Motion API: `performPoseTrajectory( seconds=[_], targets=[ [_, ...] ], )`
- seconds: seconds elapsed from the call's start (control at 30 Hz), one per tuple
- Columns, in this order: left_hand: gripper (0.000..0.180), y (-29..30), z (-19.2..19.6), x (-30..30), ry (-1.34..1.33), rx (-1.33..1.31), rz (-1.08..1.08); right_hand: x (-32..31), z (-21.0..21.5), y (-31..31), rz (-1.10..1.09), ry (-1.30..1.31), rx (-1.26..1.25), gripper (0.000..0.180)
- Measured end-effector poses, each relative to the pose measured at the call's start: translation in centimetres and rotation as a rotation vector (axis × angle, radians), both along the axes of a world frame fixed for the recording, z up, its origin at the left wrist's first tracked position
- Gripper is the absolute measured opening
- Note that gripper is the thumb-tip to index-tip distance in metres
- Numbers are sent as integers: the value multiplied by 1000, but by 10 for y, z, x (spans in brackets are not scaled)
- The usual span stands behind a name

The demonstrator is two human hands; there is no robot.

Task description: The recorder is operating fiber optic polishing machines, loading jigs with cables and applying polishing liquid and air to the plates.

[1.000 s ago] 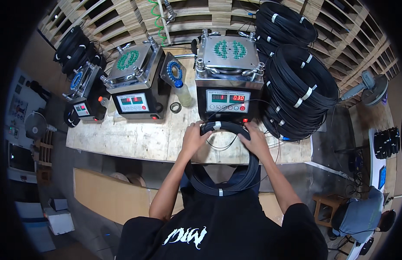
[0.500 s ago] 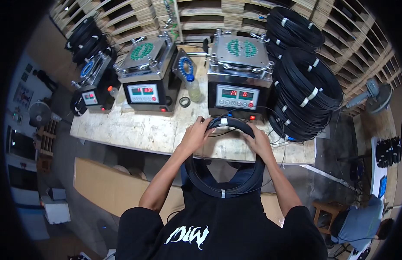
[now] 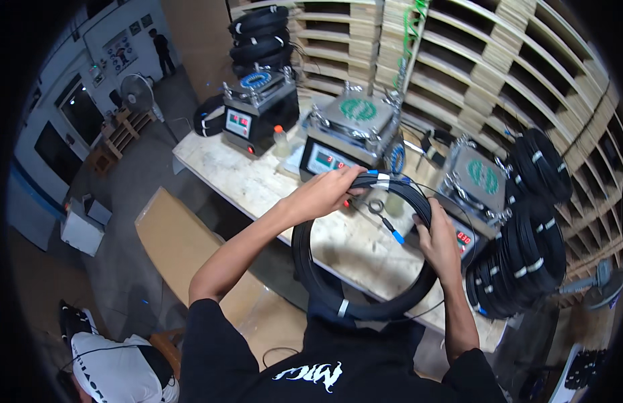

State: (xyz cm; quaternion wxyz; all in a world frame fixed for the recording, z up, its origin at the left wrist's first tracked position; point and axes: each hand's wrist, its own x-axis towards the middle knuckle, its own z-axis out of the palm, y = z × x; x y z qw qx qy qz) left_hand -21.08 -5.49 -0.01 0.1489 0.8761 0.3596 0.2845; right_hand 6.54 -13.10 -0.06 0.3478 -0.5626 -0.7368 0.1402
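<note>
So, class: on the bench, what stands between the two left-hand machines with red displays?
In the head view, a small clear bottle with an orange cap stands between the far-left machine and the middle machine.

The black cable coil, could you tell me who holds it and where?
Both: the left hand grips the black cable coil at its top, the right hand its right side.
</note>
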Motion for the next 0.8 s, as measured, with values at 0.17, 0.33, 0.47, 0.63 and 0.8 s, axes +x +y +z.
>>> performPoseTrajectory(
  seconds=[0.17,0.33,0.47,0.63,0.8],
  targets=[
    [33,44,9,-34,22,-123,-132,-26,22,35,15,3,-106,42],
    [40,95,50,-64,8,108,-135,-62,45,77,9,75,144,40],
    [39,155,70,-86,103,190,-135,-87,44,135,-44,140,146,41],
    [38,212,78,-110,140,44,-249,-110,43,180,-61,68,108,39],
    [38,244,83,-129,160,18,-314,-138,61,195,-104,72,80,37]
  ],
)
